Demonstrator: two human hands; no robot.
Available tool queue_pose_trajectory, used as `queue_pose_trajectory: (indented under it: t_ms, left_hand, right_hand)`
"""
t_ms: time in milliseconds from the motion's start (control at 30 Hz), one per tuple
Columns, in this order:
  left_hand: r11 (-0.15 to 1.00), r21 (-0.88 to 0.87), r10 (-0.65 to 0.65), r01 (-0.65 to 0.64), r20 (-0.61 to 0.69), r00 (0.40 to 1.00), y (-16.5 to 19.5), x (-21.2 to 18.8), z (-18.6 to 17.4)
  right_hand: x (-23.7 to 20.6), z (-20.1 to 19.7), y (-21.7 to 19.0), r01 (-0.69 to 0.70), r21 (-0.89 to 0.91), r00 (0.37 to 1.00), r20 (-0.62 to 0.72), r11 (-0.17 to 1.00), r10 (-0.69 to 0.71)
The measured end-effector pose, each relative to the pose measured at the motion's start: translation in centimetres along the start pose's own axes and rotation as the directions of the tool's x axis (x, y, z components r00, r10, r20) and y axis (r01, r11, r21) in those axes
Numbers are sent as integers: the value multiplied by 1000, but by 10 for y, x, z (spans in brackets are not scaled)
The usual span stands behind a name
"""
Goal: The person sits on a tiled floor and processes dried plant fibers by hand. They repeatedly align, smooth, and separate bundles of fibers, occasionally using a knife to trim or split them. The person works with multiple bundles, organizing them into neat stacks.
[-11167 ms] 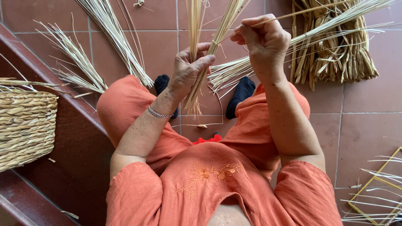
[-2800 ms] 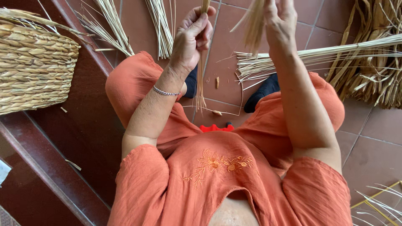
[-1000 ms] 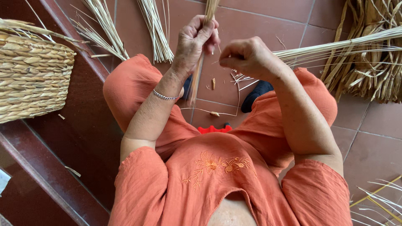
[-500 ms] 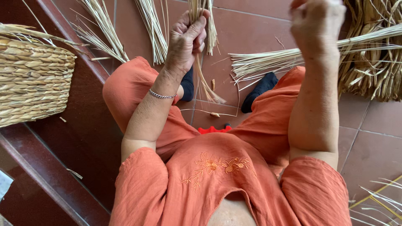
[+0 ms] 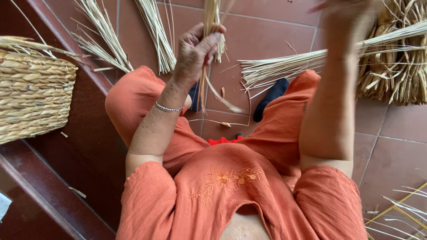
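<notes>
The left hand [image 5: 195, 51] is raised in front of the seated person, its fingers [image 5: 209, 42] pinching a thin bundle of straw strands [image 5: 210, 26] upright, apparently so the loose ends hang free above the tiled floor [image 5: 391, 146]. The right hand [image 5: 344, 11] is lifted high and blurred at the top edge; I cannot tell how its fingers are set. A loose sheaf of straw [image 5: 284, 66] lies near the knees, within reach, and a woven basket [image 5: 33, 95] sits to the left.

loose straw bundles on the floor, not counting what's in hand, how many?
3. One fanned bundle upper left by the basket, one straight bundle left of the left hand, one long bundle lying crosswise at right. More may be hidden out of frame.
</notes>
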State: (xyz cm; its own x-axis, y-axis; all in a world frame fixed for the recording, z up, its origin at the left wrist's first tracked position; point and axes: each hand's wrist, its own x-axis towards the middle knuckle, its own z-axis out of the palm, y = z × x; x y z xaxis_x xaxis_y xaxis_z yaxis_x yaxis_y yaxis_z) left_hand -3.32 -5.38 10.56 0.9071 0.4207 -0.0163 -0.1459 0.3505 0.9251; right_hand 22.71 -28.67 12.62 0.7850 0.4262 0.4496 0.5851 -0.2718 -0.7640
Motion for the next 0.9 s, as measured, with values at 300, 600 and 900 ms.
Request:
queue_pose_trajectory:
  t_ms: [300, 600, 900]
  left_hand:
    - [991, 97, -96, 91, 48, 994, -6, -8, 15]
    - [998, -47, -43, 43, 10, 999, -6, 0, -2]
    - [988, 137, -74, 67, 51, 996, -13, -9, 15]
  right_hand:
    - [-25, 76, -60, 162, 25, 919, 360, 986, -160]
    - [-7, 23, -6, -54, -140, 972, 220, 989, 84]
    - [-28, 69, -57, 66, 184, 936, 329, 981, -125]
